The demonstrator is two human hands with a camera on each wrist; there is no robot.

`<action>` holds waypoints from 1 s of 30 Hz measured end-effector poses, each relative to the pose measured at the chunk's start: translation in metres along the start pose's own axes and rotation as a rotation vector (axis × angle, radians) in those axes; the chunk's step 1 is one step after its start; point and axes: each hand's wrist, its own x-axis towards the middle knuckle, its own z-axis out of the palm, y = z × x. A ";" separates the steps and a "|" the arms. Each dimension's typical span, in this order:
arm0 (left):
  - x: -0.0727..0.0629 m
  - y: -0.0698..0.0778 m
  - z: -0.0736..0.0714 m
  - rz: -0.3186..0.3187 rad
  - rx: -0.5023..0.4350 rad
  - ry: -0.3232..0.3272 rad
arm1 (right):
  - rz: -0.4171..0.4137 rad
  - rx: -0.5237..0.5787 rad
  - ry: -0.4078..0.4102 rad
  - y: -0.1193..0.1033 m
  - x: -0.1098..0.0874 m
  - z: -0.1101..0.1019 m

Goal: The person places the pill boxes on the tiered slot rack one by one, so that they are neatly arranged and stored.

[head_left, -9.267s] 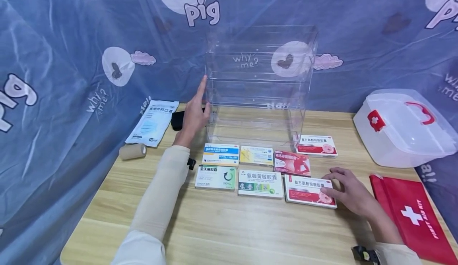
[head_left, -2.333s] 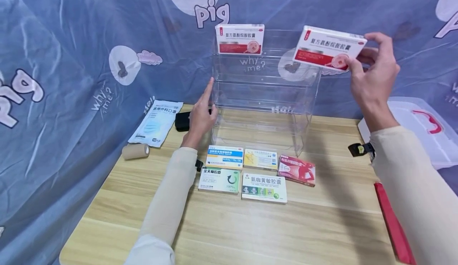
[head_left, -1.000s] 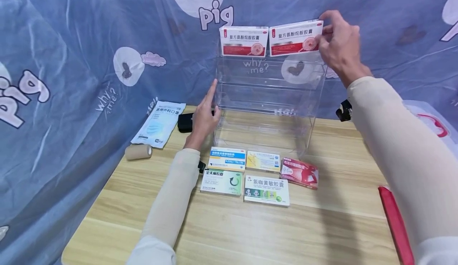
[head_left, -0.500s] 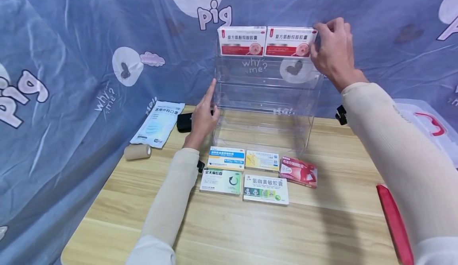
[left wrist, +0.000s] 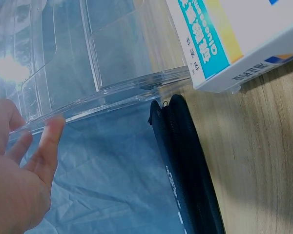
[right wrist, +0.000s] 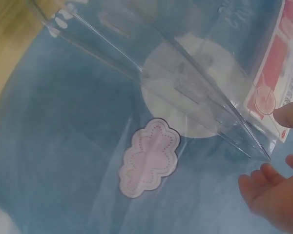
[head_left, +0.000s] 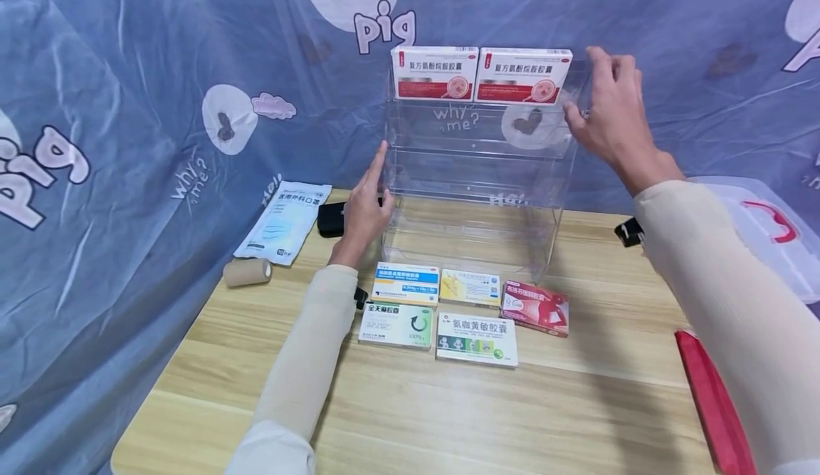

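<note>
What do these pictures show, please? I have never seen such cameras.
There is no machine: a person works with a bare left hand and right hand. The wide view comes from a head camera, looking forward and down; the two closer views come from a camera on each wrist.

On the table are five medicine boxes, a mask packet, a tan roll, a black case, a translucent box and a red pouch. Behind the medicine boxes stands a clear rack, with two red-and-white boxes on its top tier.

The left hand touches the rack's side; the right hand, beside the top tier, holds nothing.
</note>
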 end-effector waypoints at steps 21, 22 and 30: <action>0.002 -0.001 0.002 -0.005 -0.012 0.000 | 0.136 0.292 -0.695 0.096 -0.174 0.064; 0.002 -0.001 0.003 -0.004 -0.011 0.003 | 0.135 0.315 -0.728 0.100 -0.184 0.068; 0.000 0.000 0.003 -0.004 -0.007 0.008 | 0.080 0.310 -0.752 0.114 -0.232 0.083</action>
